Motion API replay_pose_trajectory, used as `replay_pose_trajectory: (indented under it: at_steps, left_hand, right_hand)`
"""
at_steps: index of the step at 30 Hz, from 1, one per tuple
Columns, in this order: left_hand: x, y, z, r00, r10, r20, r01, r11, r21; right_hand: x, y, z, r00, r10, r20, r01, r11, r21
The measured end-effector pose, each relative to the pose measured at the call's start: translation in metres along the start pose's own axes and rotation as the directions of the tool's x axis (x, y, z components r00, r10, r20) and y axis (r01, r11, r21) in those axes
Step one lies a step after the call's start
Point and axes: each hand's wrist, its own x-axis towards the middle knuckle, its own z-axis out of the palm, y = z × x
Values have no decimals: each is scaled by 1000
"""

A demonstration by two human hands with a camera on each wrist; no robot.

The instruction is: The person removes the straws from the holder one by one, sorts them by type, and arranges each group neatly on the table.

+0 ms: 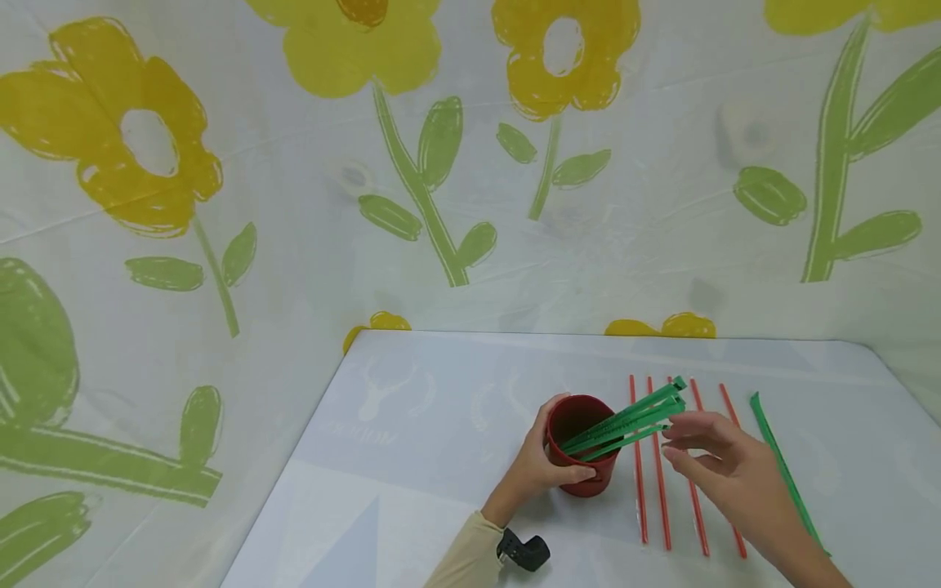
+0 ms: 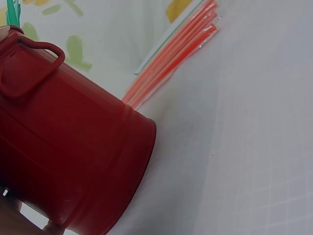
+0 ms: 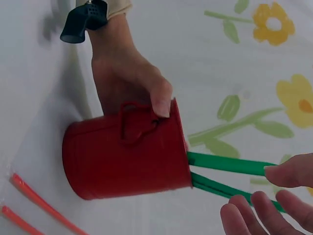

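Observation:
A small red metal bucket (image 1: pixel 588 482) with little side handles is tilted, its mouth towards the right. My left hand (image 1: pixel 540 457) grips it near the rim, thumb by one handle (image 3: pixel 138 122). Several green wrapped straws (image 1: pixel 625 425) stick out of its mouth. Close to their outer ends is my right hand (image 1: pixel 735 469), fingers loosely bent and thumb apart from them. In the right wrist view its thumb (image 3: pixel 293 171) overlaps the end of one green straw (image 3: pixel 230 163); whether it touches is unclear. The straws' lower ends are hidden inside the bucket.
Several red straws (image 1: pixel 639 490) in clear wrappers lie side by side on the white table (image 1: pixel 412 384). One green straw (image 1: pixel 779 457) lies to their right, partly behind the right forearm. A flower-printed curtain (image 1: pixel 573 261) stands behind the table. A black device (image 1: pixel 525 551) is at the left wrist.

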Motion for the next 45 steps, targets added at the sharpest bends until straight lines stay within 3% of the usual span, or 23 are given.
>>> replay_pose_trajectory:
  at_steps: [5, 12, 21, 27, 36, 41, 45]
  left_hand:
    - [-2, -2, -2, 1000, 7, -20, -7, 1000, 3]
    - [0, -34, -7, 999, 4, -41, -2, 999, 33]
    - [0, -37, -6, 998, 49, -47, -47, 998, 46]
    - [2, -37, -4, 999, 14, -41, -12, 999, 51]
    - [3, -39, -3, 999, 18, -28, -18, 999, 27]
    - [3, -38, -3, 1000, -3, -14, 3, 1000, 19]
    - [3, -37, -4, 1000, 0, -15, 0, 1000, 12]
  right_hand:
    - [2, 0, 19, 1000, 2, 6, -2, 1000, 4]
    - [7, -2, 42, 1000, -5, -7, 5, 1000, 15]
    - [10, 2, 55, 1000, 23, -2, -22, 997, 74]
    - [12, 0, 55, 998, -37, -50, 42, 995, 89]
    - [15, -11, 36, 978, -128, -167, 143, 987, 77]
    - [17, -17, 23, 952, -184, -244, 244, 938, 246]
    - [20, -22, 14, 923, -248, -294, 358, 831, 426]
